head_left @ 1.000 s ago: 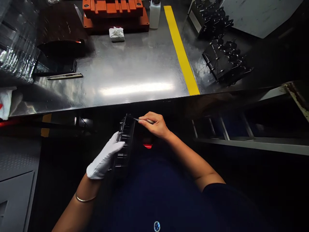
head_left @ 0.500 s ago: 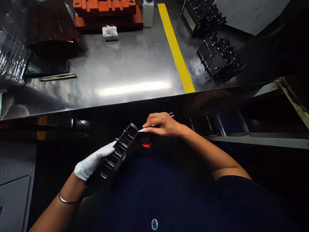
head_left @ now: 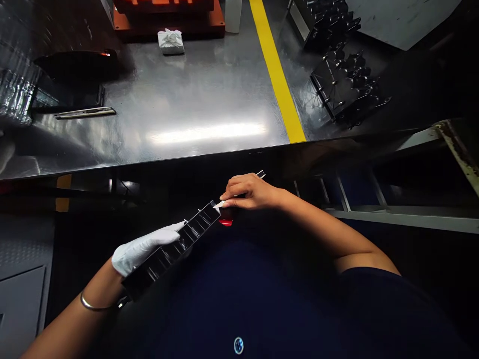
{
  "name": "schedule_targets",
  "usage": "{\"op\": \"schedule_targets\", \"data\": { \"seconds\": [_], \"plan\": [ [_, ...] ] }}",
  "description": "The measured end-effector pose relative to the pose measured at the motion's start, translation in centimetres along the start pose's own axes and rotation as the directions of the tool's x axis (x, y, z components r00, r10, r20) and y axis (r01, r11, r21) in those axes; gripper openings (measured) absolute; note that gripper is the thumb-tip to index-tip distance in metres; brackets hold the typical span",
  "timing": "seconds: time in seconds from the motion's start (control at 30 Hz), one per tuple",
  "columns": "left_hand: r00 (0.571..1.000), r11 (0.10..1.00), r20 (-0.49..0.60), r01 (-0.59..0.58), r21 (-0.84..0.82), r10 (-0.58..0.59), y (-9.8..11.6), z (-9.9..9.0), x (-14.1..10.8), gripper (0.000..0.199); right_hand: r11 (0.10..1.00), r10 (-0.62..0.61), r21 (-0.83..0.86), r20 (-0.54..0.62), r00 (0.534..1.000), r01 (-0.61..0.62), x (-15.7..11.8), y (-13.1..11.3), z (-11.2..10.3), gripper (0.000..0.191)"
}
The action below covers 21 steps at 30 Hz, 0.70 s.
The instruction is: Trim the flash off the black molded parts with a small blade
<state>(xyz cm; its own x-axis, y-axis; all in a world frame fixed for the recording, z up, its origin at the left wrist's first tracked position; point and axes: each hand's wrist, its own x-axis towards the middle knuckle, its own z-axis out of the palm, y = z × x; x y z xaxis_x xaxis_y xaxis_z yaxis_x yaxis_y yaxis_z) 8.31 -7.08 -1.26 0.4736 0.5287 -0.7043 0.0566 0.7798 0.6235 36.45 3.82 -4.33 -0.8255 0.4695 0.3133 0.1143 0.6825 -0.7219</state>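
My left hand (head_left: 149, 247), in a white glove, is closed around a long black ribbed plastic part (head_left: 196, 225) with slots across it. The part slants up to the right, in front of the table edge. My bare right hand (head_left: 249, 192) grips a utility knife (head_left: 261, 174), whose handle end sticks out behind the fingers. The knife's pale blade (head_left: 217, 205) points left and meets the upper end of the part. Exact contact between blade and plastic is too small to make out.
Ahead lies a metal table (head_left: 209, 94) with a yellow tape strip (head_left: 279, 75). On it are another slim knife (head_left: 85, 113), a folded white cloth bundle (head_left: 170, 42), an orange block (head_left: 168, 22) and black moulded parts (head_left: 340, 87). A metal frame (head_left: 404, 217) stands at right.
The black part has tilted flatter, and its upper end has moved down and right against the blade. My left wrist has shifted left. The right hand still pinches the knife.
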Motion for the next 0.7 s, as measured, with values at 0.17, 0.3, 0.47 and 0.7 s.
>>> {"op": "schedule_targets", "data": {
  "seconds": [0.17,0.3,0.47,0.7],
  "plan": [
    [0.992,0.983,0.011,0.130,-0.127,-0.130,-0.5,0.6,0.3,0.043,0.999,-0.038,-0.003,-0.113,0.993,0.038,0.0,0.7,0.6,0.020],
    [0.991,0.976,-0.044,0.116,-0.185,-0.126,-1.4,0.6,0.6,0.045,0.990,0.061,0.143,-0.326,0.943,-0.015,0.0,0.8,2.5,0.021],
    [0.997,0.980,-0.050,0.046,-0.196,-0.057,-1.1,0.7,1.3,0.044,0.908,0.415,0.278,-0.490,0.767,-0.313,0.2,-1.2,4.7,0.025],
    [0.982,0.984,-0.060,-0.177,0.030,0.178,-0.2,1.3,1.8,0.049,0.835,0.549,0.218,-0.400,0.734,-0.505,0.4,-3.2,5.3,0.025]
  ]
}}
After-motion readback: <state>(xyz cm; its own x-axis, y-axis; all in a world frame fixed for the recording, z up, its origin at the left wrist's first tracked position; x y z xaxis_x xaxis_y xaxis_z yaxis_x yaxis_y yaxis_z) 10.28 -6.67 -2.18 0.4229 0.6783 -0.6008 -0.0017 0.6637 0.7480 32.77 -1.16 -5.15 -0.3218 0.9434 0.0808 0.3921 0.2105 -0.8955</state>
